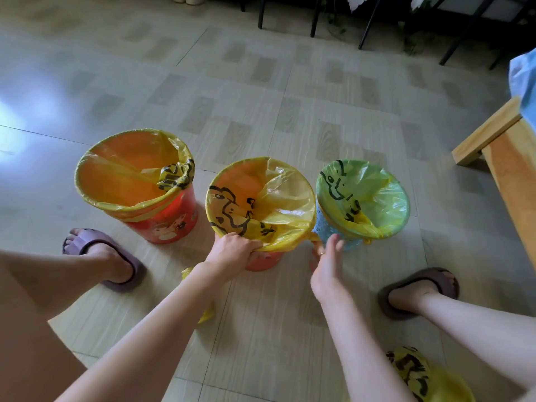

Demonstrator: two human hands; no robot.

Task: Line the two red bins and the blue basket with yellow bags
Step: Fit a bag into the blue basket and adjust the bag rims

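Three containers are lined with yellow bags. The middle red bin (262,261) is gripped at its rim by the left hand (232,250); the right hand (326,256) is held open beside the blue basket (322,227), holding nothing.

Bags (285,198): thin glossy crinkled plastic film. Red bins (171,219): smooth shiny plastic. Blue basket (322,227): perforated plastic. Floor (261,97): glossy tile. Bench (493,137): matt bare wood.

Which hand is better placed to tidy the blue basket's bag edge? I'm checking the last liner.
The right hand: it is open beside the blue basket, near its yellow bag rim. The left hand grips the middle red bin's rim.
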